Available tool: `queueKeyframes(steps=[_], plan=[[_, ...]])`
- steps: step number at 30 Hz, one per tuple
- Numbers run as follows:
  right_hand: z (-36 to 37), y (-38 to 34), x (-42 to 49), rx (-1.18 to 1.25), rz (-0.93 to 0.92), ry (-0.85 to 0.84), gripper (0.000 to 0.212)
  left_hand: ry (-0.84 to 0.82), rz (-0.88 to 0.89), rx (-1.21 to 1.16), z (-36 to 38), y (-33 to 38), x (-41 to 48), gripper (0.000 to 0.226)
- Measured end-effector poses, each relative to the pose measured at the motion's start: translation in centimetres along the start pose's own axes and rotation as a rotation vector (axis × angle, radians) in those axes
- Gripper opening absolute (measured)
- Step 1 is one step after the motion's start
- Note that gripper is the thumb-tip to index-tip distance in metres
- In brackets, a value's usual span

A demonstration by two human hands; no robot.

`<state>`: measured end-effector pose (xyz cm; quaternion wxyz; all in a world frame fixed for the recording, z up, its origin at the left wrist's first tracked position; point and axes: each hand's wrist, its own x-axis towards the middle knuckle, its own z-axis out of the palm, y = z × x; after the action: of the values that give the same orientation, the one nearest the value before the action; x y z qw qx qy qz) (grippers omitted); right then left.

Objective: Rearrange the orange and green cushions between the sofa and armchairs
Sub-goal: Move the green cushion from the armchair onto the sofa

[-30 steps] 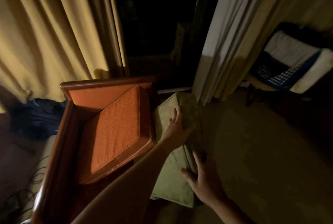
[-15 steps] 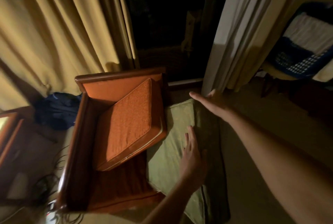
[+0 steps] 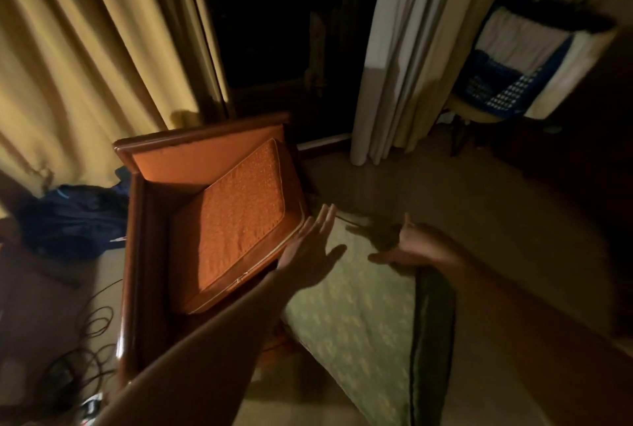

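Left hand [image 3: 308, 249]: fingers straight and pressed together, thumb splayed out, palm facing down. It sits above the line where the orange cushion [image 3: 236, 223] meets the far end of the green cushion [image 3: 359, 323]. Can't tell if it touches either.

Right hand [image 3: 412, 244]: motion-blurred, at the green cushion's far right corner. Fingers look extended toward the left hand, thumb sticking up, no curl visible. Contact with the cushion: can't tell.

Green cushion: outside the armchair [image 3: 135, 254], just beside its right side, tilted, patterned face up and toward the chair, dark side band on the right. Its near end runs out of the bottom edge of view.

Orange cushion: inside the armchair, skewed and tilted, far corner up at the back right corner of the seat, right edge along the chair's right side.

Around: yellow curtain [image 3: 85, 66] behind the chair, pale curtain [image 3: 394, 66] right of the dark window gap, dark bag [image 3: 72, 216] and cables [image 3: 89, 333] on the floor [image 3: 513, 220] left of the chair, a second chair [image 3: 524, 66] with blue-white cloth far right.
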<state>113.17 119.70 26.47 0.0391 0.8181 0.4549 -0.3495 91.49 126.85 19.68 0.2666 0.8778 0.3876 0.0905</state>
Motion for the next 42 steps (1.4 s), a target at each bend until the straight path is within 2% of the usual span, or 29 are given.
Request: queueKeyframes(steps=[1, 2, 4, 5, 6, 7, 13, 17, 20, 23, 26, 30, 34, 37, 39, 40, 42], plan=[[0.7, 1.2, -0.3, -0.010, -0.053, 0.037, 0.144, -0.037, 0.005, 0.014, -0.2, -0.1, 0.1, 0.086], [0.8, 2.2, -0.8, -0.002, -0.108, 0.050, 0.125, -0.067, 0.012, 0.041, -0.3, 0.0, 0.1, 0.088], [-0.3, 4.0, -3.0, 0.049, -0.211, 0.007, 0.052, -0.136, 0.030, 0.121, -0.2, 0.4, -0.2, 0.088], [-1.2, 5.0, -4.1, 0.072, -0.265, 0.000, 0.026, -0.163, 0.044, 0.160, -0.1, 0.7, -0.6, 0.085], [-1.9, 5.9, -5.5, 0.065, -0.310, 0.018, 0.011, -0.178, 0.053, 0.190, 0.0, 1.0, -0.9, 0.084], [-2.6, 6.8, -6.9, 0.062, -0.346, 0.039, 0.008, -0.180, 0.056, 0.211, -0.1, 1.5, -1.2, 0.086], [-3.6, 11.3, -14.5, -0.055, -0.438, 0.197, 0.020, -0.136, 0.093, 0.298, 0.2, 8.9, -0.8, 0.127], [-3.3, 14.0, -17.9, -0.130, -0.497, 0.226, 0.004, -0.219, 0.192, 0.344, 2.5, 13.3, 0.0, 0.144], [-2.2, 16.3, -19.2, -0.176, -0.565, 0.290, 0.031, -0.377, 0.217, 0.373, 4.3, 15.0, -1.0, 0.140], [-1.3, 17.7, -19.7, -0.243, -0.627, 0.269, 0.033, -0.446, 0.236, 0.342, 7.0, 16.0, -3.2, 0.122], [-1.6, 18.3, -19.8, -0.347, -0.639, 0.246, 0.026, -0.389, 0.138, 0.124, 9.4, 15.8, -6.1, 0.105], [-4.0, 17.4, -20.1, -0.407, -0.700, 0.234, 0.043, -0.275, 0.073, 0.105, 7.3, 16.2, -8.7, 0.093], [-6.6, 14.4, -20.4, -0.356, -0.788, 0.291, 0.049, -0.129, 0.057, 0.167, 1.8, 15.1, -10.9, 0.100], [-7.6, 11.7, -20.7, -0.257, -0.849, 0.324, 0.045, -0.067, -0.019, 0.126, -0.5, 11.9, -13.6, 0.125], [-7.8, 9.4, -20.1, -0.233, -0.885, 0.349, 0.043, -0.034, -0.104, 0.134, -1.6, 9.3, -14.6, 0.134], [-7.6, 8.2, -19.5, -0.235, -0.900, 0.347, 0.043, -0.023, -0.135, 0.155, -2.3, 8.2, -14.8, 0.131], [-7.1, 5.8, -17.8, -0.249, -0.940, 0.318, 0.045, -0.023, -0.177, 0.218, -3.9, 6.5, -14.9, 0.112]])
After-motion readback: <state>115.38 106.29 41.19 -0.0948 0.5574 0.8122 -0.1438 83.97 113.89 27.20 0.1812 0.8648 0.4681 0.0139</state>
